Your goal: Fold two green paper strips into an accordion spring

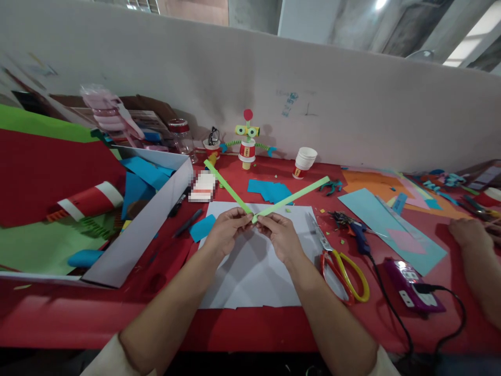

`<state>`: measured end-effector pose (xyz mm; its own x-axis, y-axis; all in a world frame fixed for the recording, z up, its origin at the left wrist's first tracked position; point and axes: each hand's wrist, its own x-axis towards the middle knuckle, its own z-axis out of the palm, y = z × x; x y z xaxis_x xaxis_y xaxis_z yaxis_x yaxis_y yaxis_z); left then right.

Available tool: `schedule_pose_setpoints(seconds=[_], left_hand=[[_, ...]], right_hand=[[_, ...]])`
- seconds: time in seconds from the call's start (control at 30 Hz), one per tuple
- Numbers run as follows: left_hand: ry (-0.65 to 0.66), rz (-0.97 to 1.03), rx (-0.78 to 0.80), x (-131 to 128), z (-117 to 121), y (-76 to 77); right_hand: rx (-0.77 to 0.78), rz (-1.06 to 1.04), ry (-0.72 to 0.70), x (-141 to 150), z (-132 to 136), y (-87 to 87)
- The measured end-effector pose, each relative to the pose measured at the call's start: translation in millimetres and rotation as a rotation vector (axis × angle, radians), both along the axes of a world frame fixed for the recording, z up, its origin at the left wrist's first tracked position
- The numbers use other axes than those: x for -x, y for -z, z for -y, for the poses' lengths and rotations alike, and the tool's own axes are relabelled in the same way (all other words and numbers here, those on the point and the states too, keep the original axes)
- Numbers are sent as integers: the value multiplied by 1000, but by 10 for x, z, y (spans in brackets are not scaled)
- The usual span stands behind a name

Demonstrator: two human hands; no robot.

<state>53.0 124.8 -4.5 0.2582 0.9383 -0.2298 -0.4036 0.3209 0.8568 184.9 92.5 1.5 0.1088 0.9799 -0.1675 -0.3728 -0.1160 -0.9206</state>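
Observation:
Two light green paper strips meet in a V between my hands, above a white sheet (250,277). My left hand (231,225) pinches the joined end beside the left green paper strip (227,185), which slants up to the left. On the other side, my right hand (278,232) pinches the same corner, where the right green paper strip (295,196) rises to the right. The strips overlap at the fingertips; whether they are glued there I cannot tell. Blue paper pieces (270,191) lie just beyond the sheet.
Scissors (344,277) and a glue gun (359,236) with its cord lie to the right, near a purple power box (415,287). A white box (144,235) of craft pieces stands left. A paper-cup figure (247,150) stands at the back. Another person's arm (475,261) rests far right.

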Motion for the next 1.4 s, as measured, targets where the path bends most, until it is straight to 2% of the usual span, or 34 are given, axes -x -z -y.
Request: schedule_pose_setpoints(seconds=[0.27,0.47,0.6,0.7,0.83,1.0,1.27,1.4], left_hand=[[-109,-35,-87,-74,40,15],[20,1,-84,-39,51,-22],[-6,-14,-82,-42,43,-7],[-80,18,-69,-70,32,14],[-116,79,-36,-92,19,44],[-136,112,44,-95,16,62],[-63,146,7,-105,51,62],[41,102,-78,-94,63,50]], right_hand=[[-39,-15,18,29,-4,18],[-58,8,34,-11,-13,30],[-52,18,42,-16,-30,70],[-116,146,39,4,-33,110],[-221,375,76,42,-20,151],[-244,372,84,88,8,164],[-265,291,87,95,49,140],[-229,209,87,64,29,113]])
